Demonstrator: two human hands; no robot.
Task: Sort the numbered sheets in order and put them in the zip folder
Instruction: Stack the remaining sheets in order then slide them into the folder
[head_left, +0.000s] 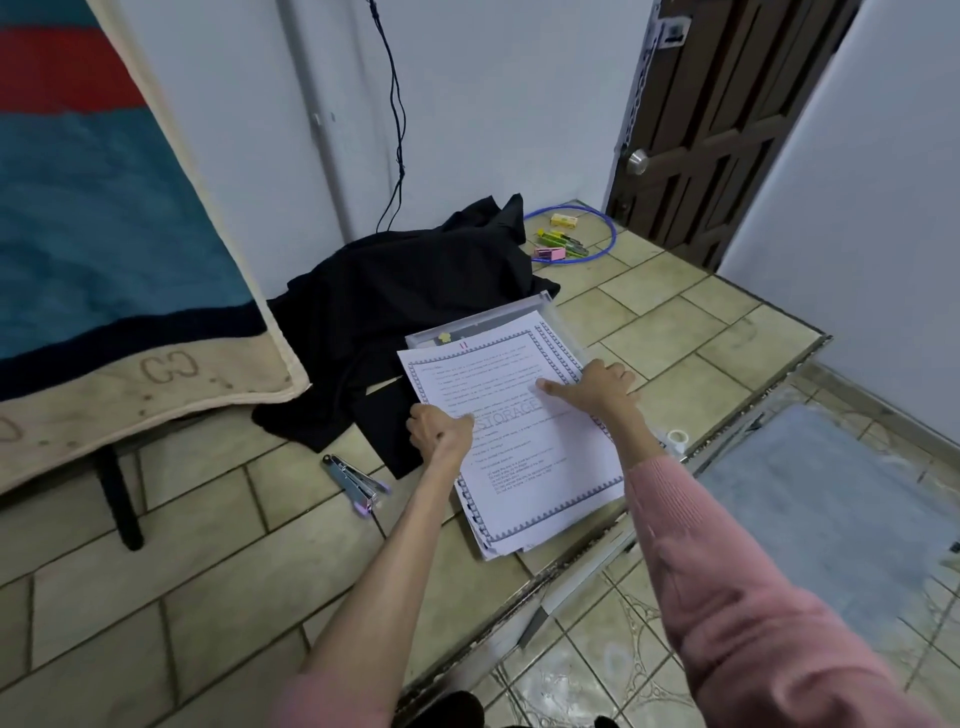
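A stack of printed sheets (524, 467) with zigzag borders lies on the tiled floor, the top one marked 11 in red. Its far end overlaps a clear zip folder (488, 319) that rests partly on black cloth. My left hand (439, 428) grips the stack's left edge, fingers curled under it. At the right edge my right hand (597, 387) holds the stack, thumb pressed flat on the top sheet and fingers wrapped over the side.
Black cloth (395, 312) is heaped against the wall. A stapler (356, 480) lies left of the sheets. Highlighters and small boxes (558, 239) sit inside a blue ring near the wooden door (711, 130). A step edge (649, 499) drops right, by a tape roll (678, 439). A mattress (104, 208) fills the left.
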